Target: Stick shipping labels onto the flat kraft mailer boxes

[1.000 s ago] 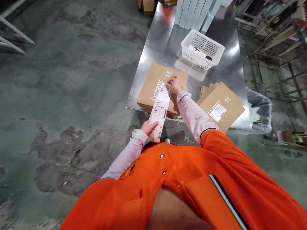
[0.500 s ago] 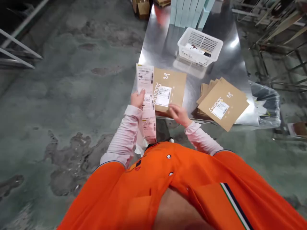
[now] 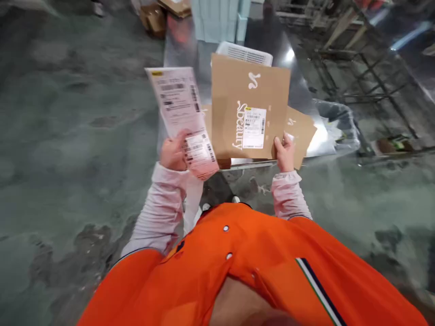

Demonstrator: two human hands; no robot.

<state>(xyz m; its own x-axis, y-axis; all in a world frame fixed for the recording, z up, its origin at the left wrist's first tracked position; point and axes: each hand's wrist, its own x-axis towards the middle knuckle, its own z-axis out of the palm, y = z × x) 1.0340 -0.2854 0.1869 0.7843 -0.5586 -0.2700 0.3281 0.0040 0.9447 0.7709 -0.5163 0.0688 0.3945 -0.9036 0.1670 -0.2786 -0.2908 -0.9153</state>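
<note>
My left hand (image 3: 175, 151) grips a strip of printed shipping labels (image 3: 176, 99), whose lower end hangs down in front of me. Held up in my right hand (image 3: 285, 153), by its lower right corner, is a flat brown cardboard mailer (image 3: 224, 104) with white "Sbeauty" lettering. A shipping label (image 3: 254, 128) is stuck on its face. Behind it and to the right, more brown mailers (image 3: 302, 129) lie on the metal table, partly covered. Another brown edge shows low on the left, mostly hidden behind the raised mailer.
A white perforated basket (image 3: 249, 53) stands behind the raised mailer on the metal table (image 3: 204, 52). Pale blue boxes (image 3: 217, 20) are stacked at the back. Clear plastic (image 3: 340, 122) hangs at the table's right edge, and a cardboard box (image 3: 152, 20) sits at the upper left.
My right hand has taken hold of the labelled mailer and lifted it off the table, toward the right. My left hand has raised the label strip. The view has shifted right.
</note>
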